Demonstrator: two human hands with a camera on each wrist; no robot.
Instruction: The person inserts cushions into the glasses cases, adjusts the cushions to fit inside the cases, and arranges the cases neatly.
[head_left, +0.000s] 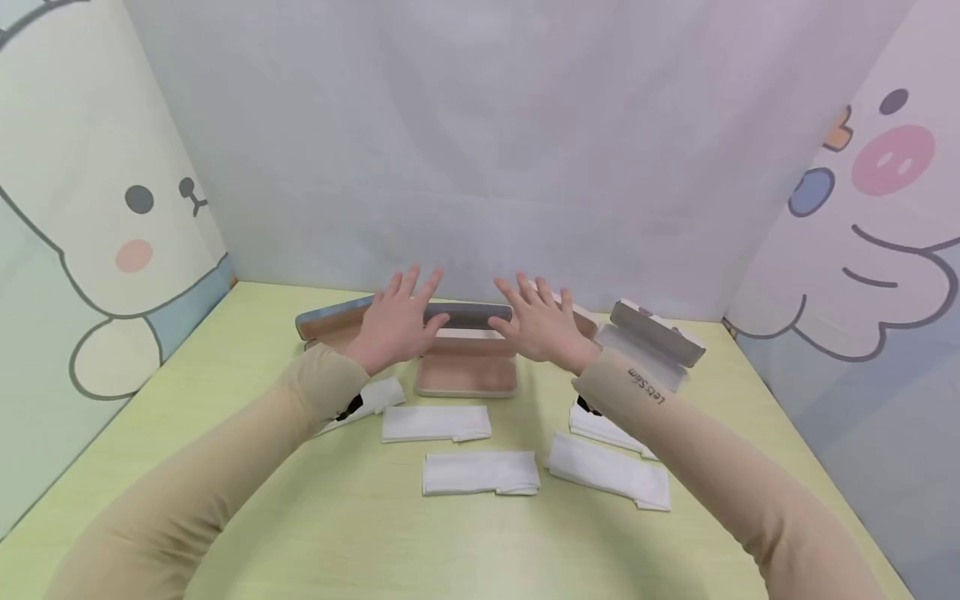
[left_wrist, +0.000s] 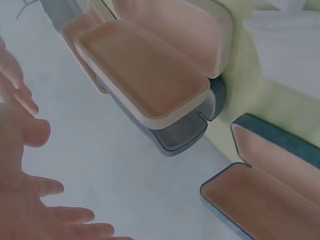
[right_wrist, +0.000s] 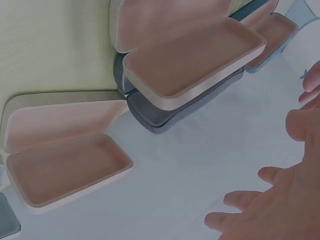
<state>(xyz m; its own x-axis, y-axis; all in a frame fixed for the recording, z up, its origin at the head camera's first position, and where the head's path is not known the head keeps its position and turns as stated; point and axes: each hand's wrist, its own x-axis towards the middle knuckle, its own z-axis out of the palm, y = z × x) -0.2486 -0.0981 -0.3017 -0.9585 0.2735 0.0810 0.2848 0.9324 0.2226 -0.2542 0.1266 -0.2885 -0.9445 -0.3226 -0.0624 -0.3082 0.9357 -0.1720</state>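
Open middle case framed by left hand and right hand.
Fingers are spread and released; the case is set between the hands, apart from both.

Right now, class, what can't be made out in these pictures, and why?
Head: blue, pink-lined oblong case, partly behind the left hand.
Head: leftmost folded white cloth, partly behind the beige left sleeve.
Left wrist: one end of the blue case, past the frame edge.
Right wrist: most of the grey oblong case, past the left edge.
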